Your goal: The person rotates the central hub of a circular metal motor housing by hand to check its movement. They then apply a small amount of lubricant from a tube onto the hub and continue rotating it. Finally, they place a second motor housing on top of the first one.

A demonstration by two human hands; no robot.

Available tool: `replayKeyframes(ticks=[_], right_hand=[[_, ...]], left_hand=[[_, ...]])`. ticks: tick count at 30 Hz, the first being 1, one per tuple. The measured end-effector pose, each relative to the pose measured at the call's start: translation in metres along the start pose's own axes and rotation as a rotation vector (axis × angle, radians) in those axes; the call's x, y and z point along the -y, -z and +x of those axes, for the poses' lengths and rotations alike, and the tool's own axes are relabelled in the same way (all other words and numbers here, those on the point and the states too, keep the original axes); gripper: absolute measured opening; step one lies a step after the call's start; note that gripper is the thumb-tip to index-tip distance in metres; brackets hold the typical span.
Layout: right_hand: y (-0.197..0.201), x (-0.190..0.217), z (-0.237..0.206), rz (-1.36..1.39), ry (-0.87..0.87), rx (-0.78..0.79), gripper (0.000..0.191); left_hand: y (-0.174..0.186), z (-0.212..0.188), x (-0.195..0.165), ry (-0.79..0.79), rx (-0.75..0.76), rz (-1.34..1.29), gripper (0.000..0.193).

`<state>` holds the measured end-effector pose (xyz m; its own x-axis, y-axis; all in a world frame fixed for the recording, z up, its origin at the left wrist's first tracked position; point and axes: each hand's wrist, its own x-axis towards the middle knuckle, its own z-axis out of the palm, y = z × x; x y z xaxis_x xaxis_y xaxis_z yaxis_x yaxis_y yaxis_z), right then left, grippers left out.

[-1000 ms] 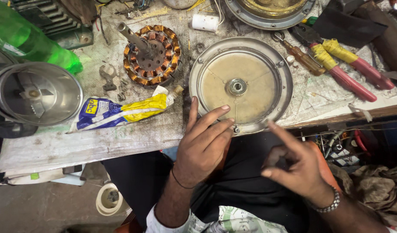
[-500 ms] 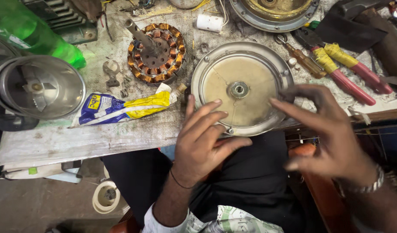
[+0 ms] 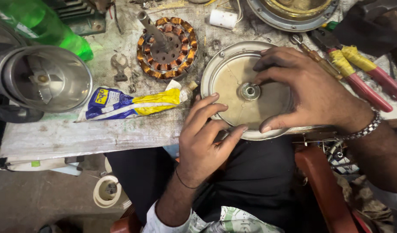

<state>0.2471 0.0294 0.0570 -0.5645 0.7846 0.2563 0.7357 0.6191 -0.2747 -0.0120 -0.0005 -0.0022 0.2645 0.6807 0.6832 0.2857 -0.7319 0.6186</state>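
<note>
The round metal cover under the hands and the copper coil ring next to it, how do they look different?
The round metal cover is a smooth, pale, shallow dish with a small bearing at its middle; the copper coil ring is ridged with orange-brown windings and has a shaft sticking up. The left hand and right hand touch the cover; the coil ring lies untouched. Both are round and rest on the workbench.

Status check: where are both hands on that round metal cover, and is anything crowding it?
Left hand fingertips on round metal cover near rim. Right hand spread over its centre hub. Glue tube and pliers lie beside it.
</note>
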Motion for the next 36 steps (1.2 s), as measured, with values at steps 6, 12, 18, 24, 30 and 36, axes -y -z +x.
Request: replayKeyframes(ticks=[6,12,18,24,30,36], right_hand=[[-0.003,-0.002,-0.001,-0.03,-0.015,0.018,0.099],[-0.005,-0.005,-0.001,-0.114,0.009,0.048,0.106],[-0.007,-0.004,0.003,-0.207,0.024,0.106,0.113],[-0.01,-0.007,0.004,-0.224,0.041,0.097,0.116],[-0.012,-0.009,0.004,-0.118,0.029,0.072,0.113],[-0.012,-0.009,0.003,-0.145,0.02,0.06,0.109]], left_hand=[[0.001,0.002,-0.002,0.009,0.005,-0.015,0.03],[0.0,0.002,-0.002,0.0,0.005,-0.01,0.031],[0.0,0.002,-0.002,0.007,0.013,-0.02,0.03],[-0.002,0.001,-0.002,0.004,-0.003,-0.033,0.03],[-0.001,0.001,-0.003,0.014,0.01,-0.041,0.031],[-0.001,0.001,-0.002,0.017,0.012,-0.042,0.031]])
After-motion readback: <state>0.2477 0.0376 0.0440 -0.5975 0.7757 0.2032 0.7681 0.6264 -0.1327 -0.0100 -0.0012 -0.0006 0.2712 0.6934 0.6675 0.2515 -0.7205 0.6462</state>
